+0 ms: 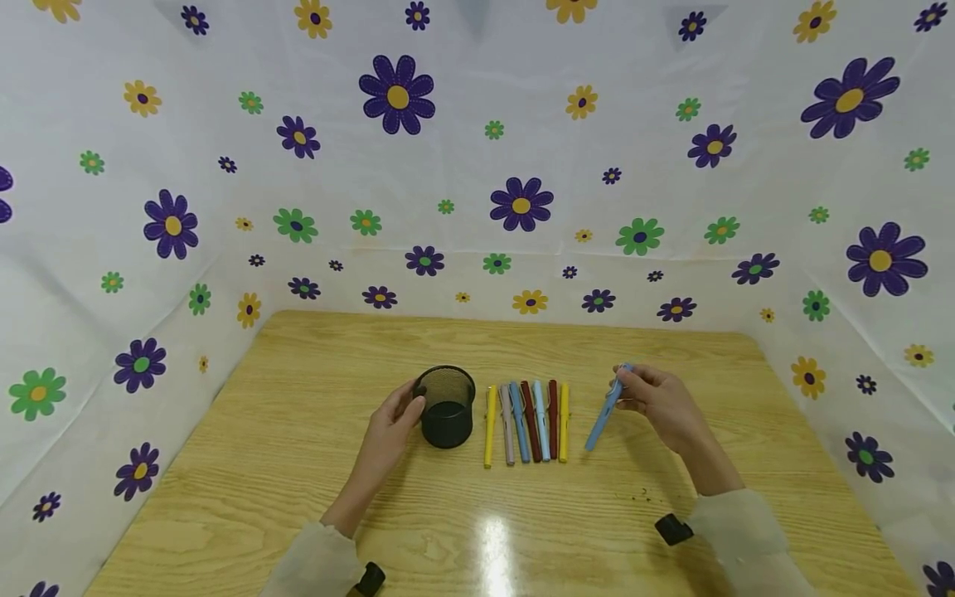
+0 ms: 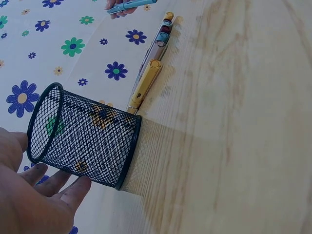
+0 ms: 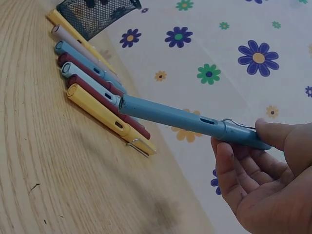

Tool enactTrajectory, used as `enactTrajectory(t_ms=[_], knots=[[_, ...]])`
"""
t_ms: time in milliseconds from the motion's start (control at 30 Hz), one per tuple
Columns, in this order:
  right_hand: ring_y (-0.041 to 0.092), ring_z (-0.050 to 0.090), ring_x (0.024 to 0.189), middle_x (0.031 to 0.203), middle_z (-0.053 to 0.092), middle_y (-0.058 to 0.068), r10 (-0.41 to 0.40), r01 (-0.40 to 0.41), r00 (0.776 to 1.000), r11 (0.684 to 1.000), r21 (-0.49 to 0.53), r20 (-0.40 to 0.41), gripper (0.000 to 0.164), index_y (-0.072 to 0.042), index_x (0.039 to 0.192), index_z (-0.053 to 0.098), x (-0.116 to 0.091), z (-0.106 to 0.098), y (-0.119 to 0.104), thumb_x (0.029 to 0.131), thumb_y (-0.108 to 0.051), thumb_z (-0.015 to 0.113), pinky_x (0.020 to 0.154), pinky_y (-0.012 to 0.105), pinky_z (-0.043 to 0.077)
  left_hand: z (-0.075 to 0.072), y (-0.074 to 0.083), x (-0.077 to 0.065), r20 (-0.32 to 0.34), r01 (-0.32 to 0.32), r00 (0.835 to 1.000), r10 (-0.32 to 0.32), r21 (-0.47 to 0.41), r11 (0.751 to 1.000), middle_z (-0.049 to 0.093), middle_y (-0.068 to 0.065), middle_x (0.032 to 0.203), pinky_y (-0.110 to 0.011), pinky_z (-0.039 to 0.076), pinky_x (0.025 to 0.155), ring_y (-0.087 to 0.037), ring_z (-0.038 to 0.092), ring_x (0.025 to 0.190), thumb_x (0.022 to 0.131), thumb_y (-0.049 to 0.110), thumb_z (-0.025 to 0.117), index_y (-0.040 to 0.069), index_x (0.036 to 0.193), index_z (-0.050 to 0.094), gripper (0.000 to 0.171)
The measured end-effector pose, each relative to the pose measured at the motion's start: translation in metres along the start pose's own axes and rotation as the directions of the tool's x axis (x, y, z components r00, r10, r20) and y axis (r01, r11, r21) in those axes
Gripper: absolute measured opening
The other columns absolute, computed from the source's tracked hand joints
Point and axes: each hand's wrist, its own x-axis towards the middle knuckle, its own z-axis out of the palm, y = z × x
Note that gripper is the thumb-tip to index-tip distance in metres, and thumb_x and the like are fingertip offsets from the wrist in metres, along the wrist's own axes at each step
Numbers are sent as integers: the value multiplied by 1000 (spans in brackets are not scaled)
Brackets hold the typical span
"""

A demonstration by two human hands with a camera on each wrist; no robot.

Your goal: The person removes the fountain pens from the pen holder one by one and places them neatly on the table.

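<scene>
A black mesh pen cup [image 1: 448,429] stands upright on the wooden table. My left hand [image 1: 390,424] holds it from the left, with thumb and fingers at its side and rim. Over the table to the right, my right hand [image 1: 666,404] pinches a blue pen [image 1: 606,416] by its clip end. The pen slants, its other end pointing down toward the row; in the right wrist view its whole barrel [image 3: 170,115] shows. Between the hands lie several pens side by side: a yellow pen [image 1: 490,427] nearest the cup, grey, blue, dark red and light blue ones, and another yellow pen [image 1: 564,423] at the right end.
Small dark specks [image 1: 643,496] lie on the table [image 1: 298,489] near the right forearm. A white cloth with flowers [image 1: 477,166] walls off the back and both sides. Black wrist devices sit by the left sleeve [image 1: 317,560] and right sleeve [image 1: 739,531].
</scene>
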Motion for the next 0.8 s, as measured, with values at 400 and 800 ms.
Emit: enactTrajectory(t_ms=[400, 800], knots=[[12, 65, 93, 110, 63, 10, 32, -32, 999, 999, -12, 10, 55, 18, 142, 45, 4, 9, 5, 109, -25, 56, 89, 34, 59, 0, 1, -1, -2, 7, 1000, -7, -3, 1000, 50, -24, 151, -41, 47, 109, -35, 48, 140, 109, 31, 56, 2, 158, 40, 58], [13, 66, 90, 107, 65, 8, 55, -55, 998, 998, -3, 11, 51, 19, 141, 45, 10, 14, 14, 109, -19, 56, 88, 33, 59, 1, 2, -1, -3, 8, 1000, -8, -6, 1000, 49, -25, 151, -40, 47, 109, -36, 47, 140, 109, 29, 56, 1, 157, 39, 58]])
